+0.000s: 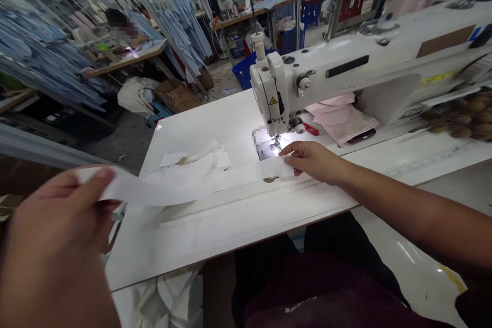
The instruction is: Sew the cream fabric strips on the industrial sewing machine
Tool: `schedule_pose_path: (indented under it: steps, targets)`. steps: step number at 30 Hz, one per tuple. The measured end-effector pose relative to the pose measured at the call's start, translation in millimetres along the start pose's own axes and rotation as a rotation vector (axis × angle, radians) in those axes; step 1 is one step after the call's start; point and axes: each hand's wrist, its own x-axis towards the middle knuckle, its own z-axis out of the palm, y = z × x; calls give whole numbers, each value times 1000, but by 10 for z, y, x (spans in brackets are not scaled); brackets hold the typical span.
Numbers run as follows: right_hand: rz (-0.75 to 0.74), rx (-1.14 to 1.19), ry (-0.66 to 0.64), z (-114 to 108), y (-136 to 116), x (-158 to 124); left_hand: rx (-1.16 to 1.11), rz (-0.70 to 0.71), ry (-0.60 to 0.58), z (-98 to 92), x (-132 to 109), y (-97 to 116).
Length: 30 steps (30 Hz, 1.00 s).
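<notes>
A long white fabric strip [169, 192] stretches between my two hands across the sewing table. My left hand [65, 220], large and a little blurred at the left, pinches its far end between thumb and fingers, raised above the table edge. At the other end, my right hand [309, 160] grips the strip just in front of the lit needle area of a white sewing machine [269, 92]. The presser foot [277, 142] is beside my right fingertips. Behind the strip, more white fabric pieces [203, 159] lie loosely on the table.
Pink fabric pieces [342, 118] and red thread snips [310, 129] lie under the machine arm. The white table [230, 230] ends close to my lap. White cloth [169, 294] hangs below at the left. Beyond are hanging blue garments [172, 10], a blue bin [244, 70] and another person [123, 31].
</notes>
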Motion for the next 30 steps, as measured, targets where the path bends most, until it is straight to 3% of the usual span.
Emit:
schedule_pose_path:
  steps: [1,2,5,8,14,17,20,23,26,30]
  targets:
    - [7,-26,-2,13,13,20,-51,-23,23,147,-31,110]
    - [12,-49,-3,16,31,31,-87,-31,-58,307,-64,218]
    - [14,-97,-23,-3,93,31,-214,-1,-395,791,-170,472]
    - [26,-103,-55,-9,131,25,-215,47,-660,1185,-281,615]
    - [-36,-50,-77,15,122,32,-130,128,-1001,1642,-450,771]
    - [-98,-68,-92,6,141,34,-220,118,-1092,1711,-442,779]
    - [-113,-128,-51,-4,175,43,-226,130,-1071,1635,-389,737]
    - [-79,-148,-9,-13,190,58,-28,329,-1010,1444,-377,666]
    - [-39,-150,-30,-35,169,67,135,541,-1073,1277,-477,579]
    - [-35,-267,-41,-92,108,55,263,600,-1165,1200,-676,496]
